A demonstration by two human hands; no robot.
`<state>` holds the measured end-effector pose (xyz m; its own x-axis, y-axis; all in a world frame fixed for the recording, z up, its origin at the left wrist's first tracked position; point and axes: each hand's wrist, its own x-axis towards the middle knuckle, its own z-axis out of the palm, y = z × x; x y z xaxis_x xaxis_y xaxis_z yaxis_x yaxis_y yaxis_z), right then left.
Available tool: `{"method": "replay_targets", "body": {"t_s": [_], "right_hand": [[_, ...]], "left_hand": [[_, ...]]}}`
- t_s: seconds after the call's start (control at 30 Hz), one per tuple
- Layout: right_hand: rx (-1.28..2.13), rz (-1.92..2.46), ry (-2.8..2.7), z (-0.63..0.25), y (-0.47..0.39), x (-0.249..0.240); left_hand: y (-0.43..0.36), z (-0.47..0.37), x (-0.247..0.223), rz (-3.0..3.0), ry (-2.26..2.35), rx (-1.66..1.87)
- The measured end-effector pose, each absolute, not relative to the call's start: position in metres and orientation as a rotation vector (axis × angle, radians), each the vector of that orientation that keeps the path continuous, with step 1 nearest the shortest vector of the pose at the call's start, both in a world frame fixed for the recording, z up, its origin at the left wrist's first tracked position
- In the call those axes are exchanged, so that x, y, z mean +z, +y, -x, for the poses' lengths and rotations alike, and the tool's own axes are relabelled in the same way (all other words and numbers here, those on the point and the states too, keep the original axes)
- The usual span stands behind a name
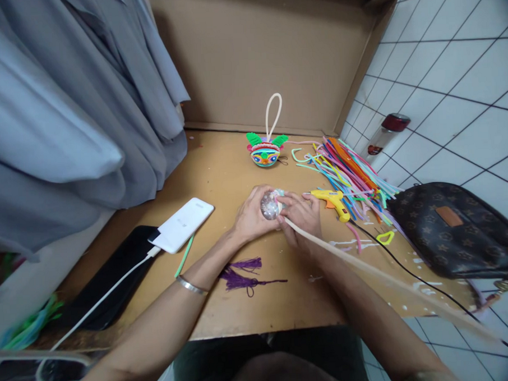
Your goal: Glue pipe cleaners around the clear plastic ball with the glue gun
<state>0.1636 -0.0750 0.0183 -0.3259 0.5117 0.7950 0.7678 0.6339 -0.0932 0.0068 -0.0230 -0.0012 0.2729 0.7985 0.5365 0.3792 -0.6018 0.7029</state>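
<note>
A clear ball (269, 206) with pastel bits along its right side is held above the middle of the table. My left hand (254, 214) cups it from the left, fingers curled round it. The fingers of my right hand (301, 213) are bent and press against its right side; what lies under those fingertips is partly hidden. From by my right hand a long pale cord (349, 259) runs off to the lower right. Purple tassels (241, 274) lie just in front of my hands. Close to my right hand rests a yellow glue gun (332, 201).
A colourful lion-head ornament (265, 154) with a white loop sits at the back. Many pipe cleaners (349, 169) are heaped right, beside a brown bag (461, 226). Left are a white power bank (183, 224) with a cable and a black slab (115, 281). Cardboard (265, 61) stands behind.
</note>
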Motion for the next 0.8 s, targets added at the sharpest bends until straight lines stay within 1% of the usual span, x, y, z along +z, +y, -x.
{"method": "replay_targets", "body": {"t_s": [0.13,0.37,0.57,0.8], "right_hand": [[-0.371,0.99,-1.991,-0.163,-0.077,0.019],[-0.224,0.992,-1.987,-0.166,-0.077,0.024],[-0.057,1.05,-1.85,-0.171,-0.072,0.026],[0.003,1.136,-1.693,-0.171,-0.075,0.028]], "left_hand": [[-0.022,-0.006,-0.002,-2.103,1.044,1.284],[-0.026,-0.006,0.005,-2.078,1.114,1.22],[-0.026,-0.006,0.004,-2.153,1.1,1.189],[-0.03,-0.006,0.005,-2.302,0.98,1.201]]}}
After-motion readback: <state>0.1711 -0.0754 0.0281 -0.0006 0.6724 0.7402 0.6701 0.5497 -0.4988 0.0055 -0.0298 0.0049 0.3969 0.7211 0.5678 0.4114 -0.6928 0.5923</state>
